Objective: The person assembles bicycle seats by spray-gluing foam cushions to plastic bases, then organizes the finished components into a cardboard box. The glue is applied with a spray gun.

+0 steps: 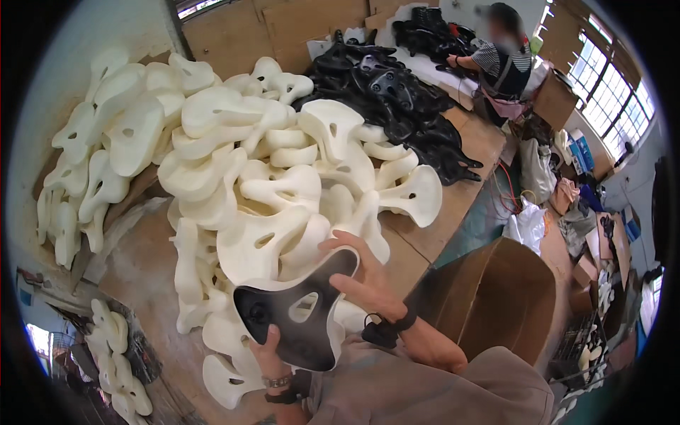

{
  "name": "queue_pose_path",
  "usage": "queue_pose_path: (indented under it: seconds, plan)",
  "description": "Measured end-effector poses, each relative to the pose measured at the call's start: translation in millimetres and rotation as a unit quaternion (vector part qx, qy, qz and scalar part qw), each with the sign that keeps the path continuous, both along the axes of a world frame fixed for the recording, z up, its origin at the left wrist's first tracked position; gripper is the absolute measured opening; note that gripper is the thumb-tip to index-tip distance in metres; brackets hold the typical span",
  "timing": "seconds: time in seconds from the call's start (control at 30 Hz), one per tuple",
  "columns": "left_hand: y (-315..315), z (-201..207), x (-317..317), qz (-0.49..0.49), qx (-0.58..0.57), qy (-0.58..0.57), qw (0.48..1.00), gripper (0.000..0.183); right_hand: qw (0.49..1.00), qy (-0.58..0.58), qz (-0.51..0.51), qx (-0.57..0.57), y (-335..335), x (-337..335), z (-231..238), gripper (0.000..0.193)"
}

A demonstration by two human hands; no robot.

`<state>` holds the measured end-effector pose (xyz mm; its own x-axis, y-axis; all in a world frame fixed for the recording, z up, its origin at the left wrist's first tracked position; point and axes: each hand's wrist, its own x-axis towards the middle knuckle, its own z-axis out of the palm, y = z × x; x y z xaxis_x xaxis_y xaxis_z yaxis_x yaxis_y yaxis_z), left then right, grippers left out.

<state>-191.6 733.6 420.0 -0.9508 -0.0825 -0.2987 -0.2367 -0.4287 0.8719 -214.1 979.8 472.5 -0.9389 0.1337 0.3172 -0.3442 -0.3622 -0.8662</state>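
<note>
A curved, cream-rimmed moulded piece [306,341] with a smooth black face and an oval hole is held in front of my body. My left hand [268,354] grips its lower left edge, thumb on the black face. At the upper right edge, my right hand [373,287] is closed round the rim, its thumb on the front and fingers behind. Just beyond lies a large heap of cream foam-like pieces [280,185], curved and with oval holes. Whether the black face is a separate layer I cannot tell.
Shiny black moulded pieces [393,92] are piled behind the cream heap. On my right stands an open cardboard box [510,304]. Another person [499,67] works at the table's far end. Bags [525,225] and boxes crowd the right side. More cream pieces [117,361] lie at lower left.
</note>
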Motion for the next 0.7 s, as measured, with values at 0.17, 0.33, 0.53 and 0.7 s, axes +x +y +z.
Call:
queue_pose_path:
  seconds: [0.17,0.33,0.53,0.7]
  plan:
    - [-6.9,-7.3,-2.9,0.020,0.020,-0.011,1.000,0.070,0.991,-0.110,-0.061,0.054,3.2,13.1,-10.5,0.053]
    - [-4.7,-10.4,8.4,-0.033,0.160,0.056,0.985,0.054,0.989,-0.074,-0.129,-0.026,3.1,14.2,-33.1,0.046]
    - [5.0,6.1,4.4,-0.009,0.032,-0.032,0.999,0.063,0.968,-0.185,-0.094,0.144,26.3,31.2,-24.6,0.045]
    - [-7.6,5.7,-8.2,-0.114,-0.132,0.093,0.980,0.052,0.836,-0.196,0.011,0.513,53.5,52.3,-33.2,0.050]
